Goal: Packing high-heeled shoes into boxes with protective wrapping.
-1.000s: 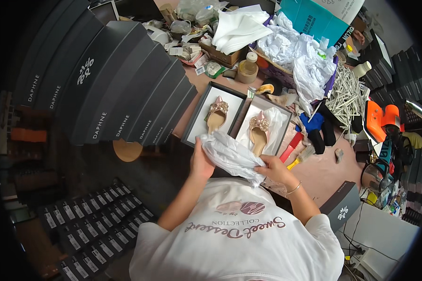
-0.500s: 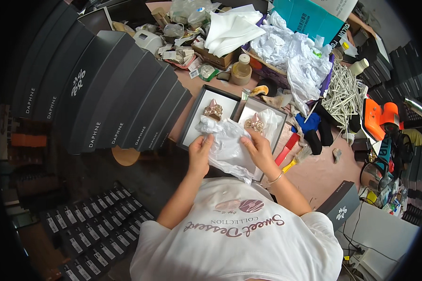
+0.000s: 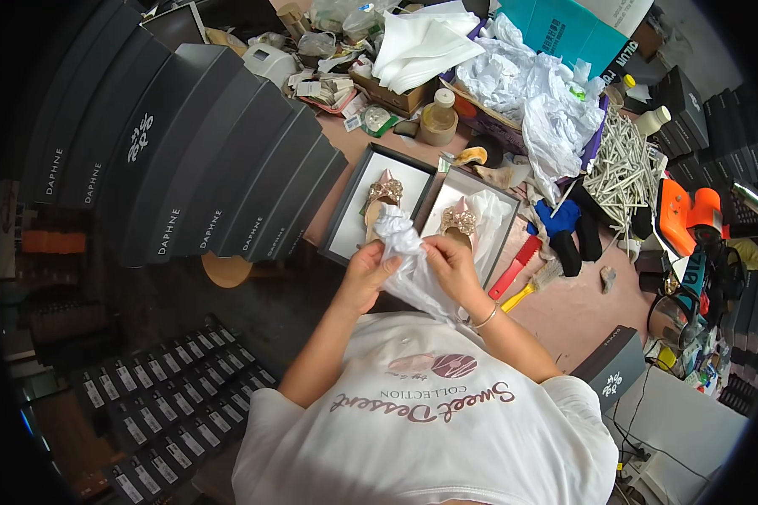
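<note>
Between my hands is a sheet of white tissue paper [image 3: 410, 268], bunched narrow at its far end and hanging loose toward my shirt. My left hand [image 3: 365, 276] grips its left side, and my right hand [image 3: 452, 265] pinches it on the right. Just beyond, a dark grey shoebox [image 3: 339, 229] with a white inside holds a pink shoe [image 3: 385, 192] with a jewelled bow. To its right, a second open box part [image 3: 499, 223] holds the matching shoe [image 3: 458, 220], with more white tissue beside it. My hands partly cover both box parts.
Dark shoeboxes [image 3: 185, 151] are stacked high on the left. A red brush [image 3: 515, 268] and a yellow-handled brush [image 3: 531, 286] lie right of the boxes. Behind stand a bottle [image 3: 439, 118] and a bin of crumpled paper [image 3: 531, 93]. White sticks [image 3: 621, 172] are heaped at right.
The tissue paper, spread wide before, is now gathered into a narrower bunch. My hands have come closer together, and more of both shoes shows.
</note>
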